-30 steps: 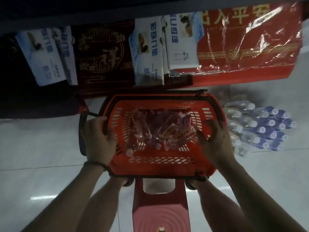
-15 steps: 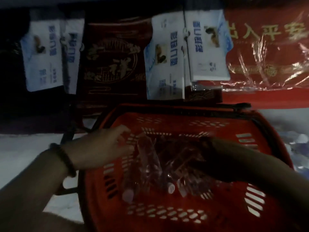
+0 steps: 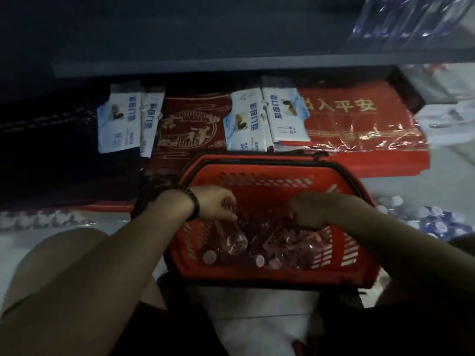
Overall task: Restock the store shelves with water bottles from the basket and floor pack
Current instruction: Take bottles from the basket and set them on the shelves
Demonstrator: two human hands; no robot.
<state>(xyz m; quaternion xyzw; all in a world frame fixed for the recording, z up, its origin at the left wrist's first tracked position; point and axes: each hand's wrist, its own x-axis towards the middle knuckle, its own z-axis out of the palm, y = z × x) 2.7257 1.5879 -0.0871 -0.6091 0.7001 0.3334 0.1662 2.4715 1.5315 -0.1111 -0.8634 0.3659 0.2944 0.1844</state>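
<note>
A red plastic basket (image 3: pixel 270 176) stands on the floor in front of me, with several clear water bottles (image 3: pixel 259 242) lying inside. My left hand (image 3: pixel 214 202), a dark bracelet on its wrist, reaches into the basket's left side, and its fingers curl round the body of a bottle (image 3: pixel 232 235) whose cap points toward me. My right hand (image 3: pixel 307 210) is inside the right side with fingers curled down onto another bottle (image 3: pixel 295 240); the grip itself is partly hidden. A shrink-wrapped pack of bottles (image 3: pixel 421 217) with white and blue caps lies on the floor to the right.
A dark shelf edge (image 3: pixel 231 64) runs across above the basket. Under it lie red mats (image 3: pixel 359 124) in plastic wrap and white-blue packets (image 3: pixel 246 124). Another wrapped pack (image 3: pixel 411 19) sits top right. My knees flank the basket on the pale tiled floor.
Both hands let go of the basket's rim and went inside among the bottles. The view moved closer and lower, then tilted up so the shelf edge shows.
</note>
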